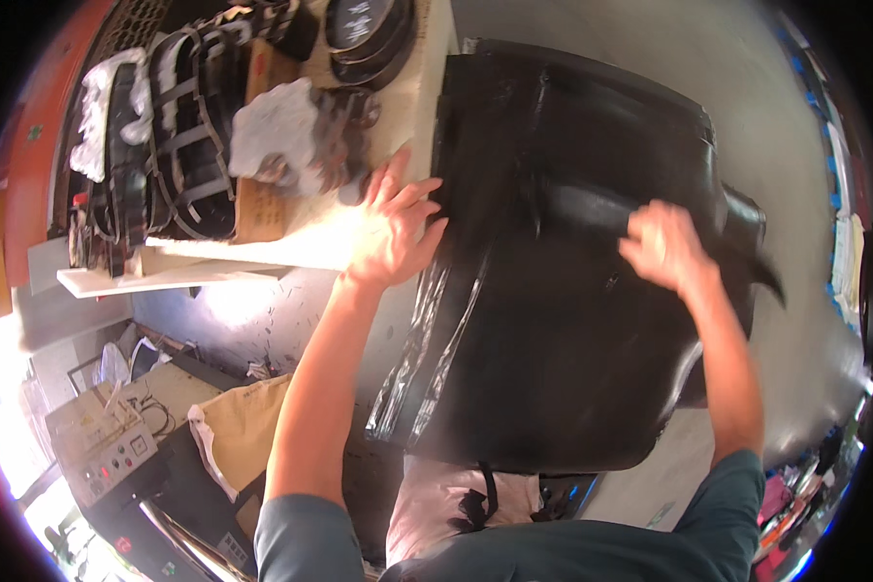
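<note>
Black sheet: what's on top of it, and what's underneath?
The right hand is over the black sheet; contact is unclear. Whatever lies beneath is covered; pale pink cloth shows just past its near edge.

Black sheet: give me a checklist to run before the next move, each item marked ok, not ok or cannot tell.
1. Black sheet spread in front of the person: ok.
2. Left hand open beside the sheet's left edge: ok, fingers spread.
3. Right hand pressing on the sheet: cannot tell, it is blurred above or on it.
4. Sheet's surface even: not ok, wrinkled shiny streaks show at its lower left.
5. Round black stack apart from both hands: ok.
</note>
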Available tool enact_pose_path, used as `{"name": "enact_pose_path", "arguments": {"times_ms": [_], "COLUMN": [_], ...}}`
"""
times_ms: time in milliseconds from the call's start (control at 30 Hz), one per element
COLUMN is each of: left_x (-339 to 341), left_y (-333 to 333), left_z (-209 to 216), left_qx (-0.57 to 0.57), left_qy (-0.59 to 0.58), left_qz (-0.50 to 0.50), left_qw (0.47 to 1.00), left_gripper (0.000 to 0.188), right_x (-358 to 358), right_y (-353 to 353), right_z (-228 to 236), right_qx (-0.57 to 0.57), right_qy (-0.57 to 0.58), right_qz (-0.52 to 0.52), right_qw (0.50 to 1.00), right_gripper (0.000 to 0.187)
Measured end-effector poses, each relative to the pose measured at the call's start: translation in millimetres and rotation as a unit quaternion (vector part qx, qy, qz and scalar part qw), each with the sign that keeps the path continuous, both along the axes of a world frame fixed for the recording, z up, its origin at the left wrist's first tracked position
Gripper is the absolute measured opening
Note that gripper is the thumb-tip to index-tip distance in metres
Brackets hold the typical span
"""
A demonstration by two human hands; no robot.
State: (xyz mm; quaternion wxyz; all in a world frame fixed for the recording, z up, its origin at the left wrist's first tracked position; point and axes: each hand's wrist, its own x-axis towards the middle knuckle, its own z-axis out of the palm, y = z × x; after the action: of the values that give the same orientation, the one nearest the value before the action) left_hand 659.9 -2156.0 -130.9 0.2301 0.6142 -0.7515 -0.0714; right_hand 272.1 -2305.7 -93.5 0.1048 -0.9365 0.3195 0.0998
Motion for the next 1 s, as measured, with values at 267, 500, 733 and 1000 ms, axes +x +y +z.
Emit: {"name": "enact_pose_path", "arguments": {"times_ms": [267, 500, 733, 1000], "left_x": [-12, -73, -14, 28], "left_y": [12, 261, 515, 602], "left_z": [-20, 16, 60, 115], "left_qx": [-0.085, -0.024, 0.163, 0.053], "left_qy": [-0.011, 0.392, 0.658, 0.755], "left_qz": [0.047, 0.018, 0.267, 0.195], "left_qw": [0.995, 0.919, 0.685, 0.624], "left_gripper": [0.020, 0.028, 0.051, 0.067], "right_x": [-61, -9, 131, 266], "right_y": [410, 589, 593, 634], "right_z": [-5, 94, 175, 284], "right_qx": [0.458, 0.375, 0.446, 0.347], "right_qy": [0.166, 0.073, -0.127, -0.304], "right_qz": [-0.155, -0.450, -0.110, 0.065], "right_qw": [0.860, 0.807, 0.879, 0.885], "right_gripper": [0.065, 0.071, 0.034, 0.033]}}
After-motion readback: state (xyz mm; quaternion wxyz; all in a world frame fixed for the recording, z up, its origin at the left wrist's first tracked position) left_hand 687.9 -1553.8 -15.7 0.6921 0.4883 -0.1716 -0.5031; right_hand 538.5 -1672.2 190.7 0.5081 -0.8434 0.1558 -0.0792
